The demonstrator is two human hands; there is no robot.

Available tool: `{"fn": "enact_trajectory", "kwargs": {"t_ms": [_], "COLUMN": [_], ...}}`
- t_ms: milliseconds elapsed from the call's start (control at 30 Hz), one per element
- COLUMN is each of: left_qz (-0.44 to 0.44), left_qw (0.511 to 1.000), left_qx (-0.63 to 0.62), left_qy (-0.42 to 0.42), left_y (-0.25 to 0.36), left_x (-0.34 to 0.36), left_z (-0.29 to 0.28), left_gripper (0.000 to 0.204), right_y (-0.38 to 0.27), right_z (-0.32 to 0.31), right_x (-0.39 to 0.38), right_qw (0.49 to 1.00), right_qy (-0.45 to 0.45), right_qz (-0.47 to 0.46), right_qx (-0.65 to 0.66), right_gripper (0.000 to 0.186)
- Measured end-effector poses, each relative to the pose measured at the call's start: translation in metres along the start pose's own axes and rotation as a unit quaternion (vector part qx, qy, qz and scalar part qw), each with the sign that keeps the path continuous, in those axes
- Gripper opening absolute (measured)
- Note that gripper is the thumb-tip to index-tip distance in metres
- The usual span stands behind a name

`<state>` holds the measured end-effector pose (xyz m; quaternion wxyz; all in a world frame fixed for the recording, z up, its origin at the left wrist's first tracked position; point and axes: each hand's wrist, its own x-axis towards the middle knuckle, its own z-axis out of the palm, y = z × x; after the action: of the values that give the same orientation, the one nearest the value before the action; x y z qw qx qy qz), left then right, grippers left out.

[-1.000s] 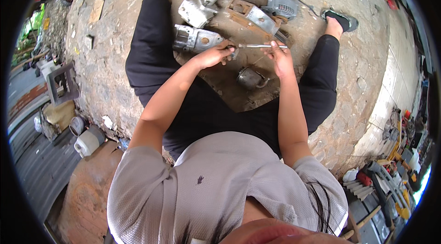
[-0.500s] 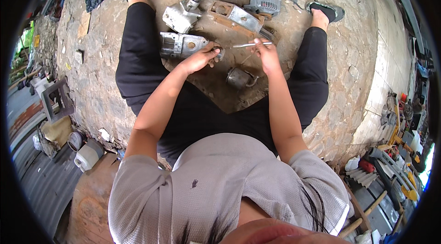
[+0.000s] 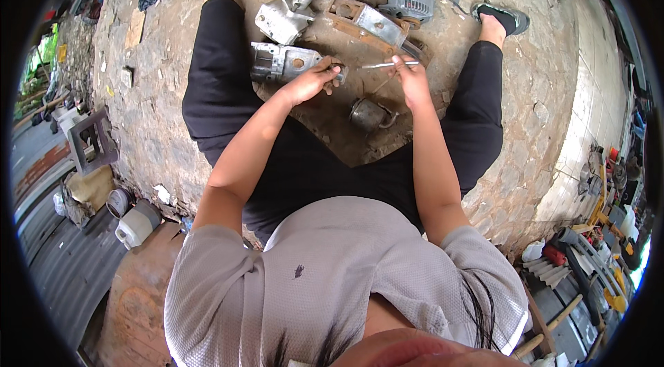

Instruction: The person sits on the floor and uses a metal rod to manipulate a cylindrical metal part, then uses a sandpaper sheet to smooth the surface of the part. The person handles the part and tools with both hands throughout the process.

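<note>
Hands apart here, both forearms stretched forward between my knees! My right hand pinches a slim metal rod, level, tip toward my left. My left hand, fingers curled, sits at the near right end of the silver housing; whether it grips anything, I can't tell. Below, between my wrists, a metal cylinder lies on the ground.

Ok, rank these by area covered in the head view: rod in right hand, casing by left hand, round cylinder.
1. Casing, though the left hand overlaps its right end
2. Cylinder, clearly smaller
3. Rod, thin, partly hidden by the right hand
</note>
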<state>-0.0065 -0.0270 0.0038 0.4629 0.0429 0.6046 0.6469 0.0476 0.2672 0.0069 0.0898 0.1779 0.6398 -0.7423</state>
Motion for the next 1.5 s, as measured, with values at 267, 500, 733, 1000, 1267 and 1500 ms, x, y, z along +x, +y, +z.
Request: {"fn": "enact_trajectory", "kwargs": {"t_ms": [267,500,733,1000,1267,1500], "left_qz": [-0.01,-0.002,-0.006,0.005,-0.036,0.016], "left_qw": [0.999,0.999,0.999,0.999,0.997,0.999], "left_qx": [0.036,0.036,0.031,0.041,0.064,0.041], "left_qy": [-0.008,-0.016,-0.004,0.001,-0.001,0.025], "left_y": [0.003,0.002,0.01,0.002,0.014,0.001], "left_x": [0.001,0.0,-0.005,-0.003,-0.003,-0.001], "left_z": [-0.003,-0.002,0.002,-0.003,0.0,0.001], "left_gripper": [0.04,0.041,0.04,0.041,0.038,0.036], "right_y": [-0.009,0.01,0.01,-0.008,-0.009,-0.014], "right_z": [0.007,0.004,0.014,0.011,0.013,0.017], "right_x": [-0.001,0.001,0.001,-0.006,-0.009,-0.011], "right_qw": [1.0,0.998,0.993,0.999,0.999,0.997], "right_qy": [0.007,0.019,0.066,0.033,0.037,0.04], "right_qz": [-0.011,-0.009,0.017,0.024,0.014,-0.002], "right_qx": [0.02,-0.051,-0.101,0.031,0.029,-0.058], "right_gripper": [0.027,0.031,0.033,0.031,0.03,0.031]}}
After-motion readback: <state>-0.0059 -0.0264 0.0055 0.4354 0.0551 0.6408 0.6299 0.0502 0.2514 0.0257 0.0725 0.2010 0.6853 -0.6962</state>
